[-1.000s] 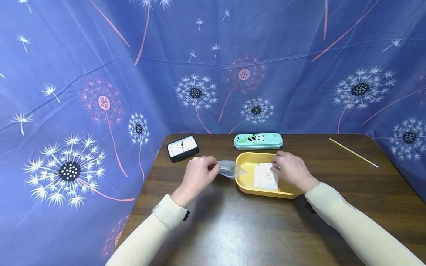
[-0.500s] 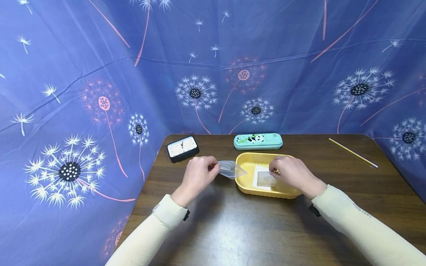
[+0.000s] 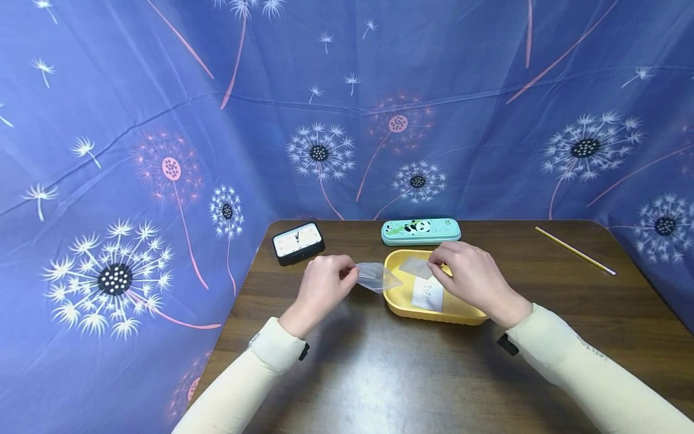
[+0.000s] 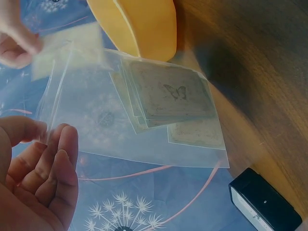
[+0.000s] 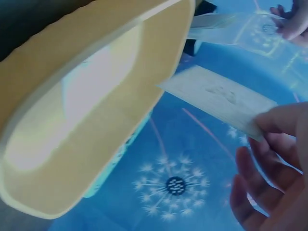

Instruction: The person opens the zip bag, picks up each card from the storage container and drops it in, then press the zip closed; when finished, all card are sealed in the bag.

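Note:
My left hand (image 3: pixel 325 283) pinches the open end of a transparent zip bag (image 4: pixel 106 139) left of the yellow basket (image 3: pixel 403 308). Inside the bag lie several thin greyish cards (image 4: pixel 180 103), the top one printed with a butterfly. Between thumb and fingers, my right hand (image 3: pixel 474 277) holds one thin pale card (image 5: pixel 216 91) by its edge, raised over the basket. A faint butterfly-like print shows on it. In the left wrist view this card overlaps the bag's mouth. White paper pieces (image 3: pixel 427 294) with a small print lie on the basket's floor.
A black-framed clock (image 3: pixel 297 242) stands at the back left of the brown wooden table (image 3: pixel 352 386). Behind the basket lies a mint pencil case (image 3: pixel 420 232) with a panda. A yellow pencil (image 3: pixel 575 250) lies at the right. Blue dandelion-patterned cloth (image 3: pixel 461 90) hangs behind.
My right hand has lifted the thin card from the papers in the basket and tilted it toward the bag's mouth. The left hand and the bag have stayed in place.

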`<state>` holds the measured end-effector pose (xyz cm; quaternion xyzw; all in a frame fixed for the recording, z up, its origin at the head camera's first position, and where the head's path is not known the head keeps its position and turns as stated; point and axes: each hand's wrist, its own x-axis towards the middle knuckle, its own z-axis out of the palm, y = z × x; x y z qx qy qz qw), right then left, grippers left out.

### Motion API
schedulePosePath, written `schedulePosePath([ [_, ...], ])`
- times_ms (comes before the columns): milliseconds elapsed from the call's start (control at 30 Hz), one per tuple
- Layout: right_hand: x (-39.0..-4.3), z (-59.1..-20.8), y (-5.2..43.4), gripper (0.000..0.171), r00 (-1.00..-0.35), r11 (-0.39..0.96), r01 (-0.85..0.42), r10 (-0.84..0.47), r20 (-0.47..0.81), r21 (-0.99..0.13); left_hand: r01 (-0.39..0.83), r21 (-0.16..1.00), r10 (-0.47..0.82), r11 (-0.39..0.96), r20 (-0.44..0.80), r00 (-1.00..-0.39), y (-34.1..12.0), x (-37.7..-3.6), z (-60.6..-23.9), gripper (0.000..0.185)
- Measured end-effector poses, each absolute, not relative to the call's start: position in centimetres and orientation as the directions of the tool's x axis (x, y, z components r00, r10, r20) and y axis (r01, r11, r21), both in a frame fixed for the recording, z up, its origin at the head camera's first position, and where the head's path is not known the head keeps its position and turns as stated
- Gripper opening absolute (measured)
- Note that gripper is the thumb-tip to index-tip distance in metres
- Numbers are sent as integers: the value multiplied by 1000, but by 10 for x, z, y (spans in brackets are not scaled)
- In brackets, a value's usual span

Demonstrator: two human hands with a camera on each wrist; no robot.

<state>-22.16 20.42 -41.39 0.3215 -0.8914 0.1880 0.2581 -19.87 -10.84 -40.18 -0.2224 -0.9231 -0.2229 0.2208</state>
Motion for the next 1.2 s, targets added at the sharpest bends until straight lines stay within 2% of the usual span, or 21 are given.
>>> schedulePosePath([
  [167,-214,-399,194,4,-559,668,-727,-439,703,-162,507,317,309,801,506,-805,-109,-198,-402,13],
  [533,-194,-382,166,12,-329,508,-857,-404,854,-90,511,321,309,797,510,-803,-110,-200,-401,14],
  [600,-192,-385,162,12,-306,490,-868,-398,865,-82,510,318,308,799,512,-802,-110,-199,-401,14],
  [867,-192,-410,155,7,-328,468,-878,-445,833,-96,503,327,304,800,503,-809,-109,-199,-401,12],
  [1000,-195,-422,153,3,-373,492,-864,-485,791,-106,498,328,304,803,494,-815,-109,-199,-401,13],
  [1200,-199,-437,148,6,-442,540,-831,-495,748,-133,495,334,300,802,491,-818,-110,-199,-402,13],
])
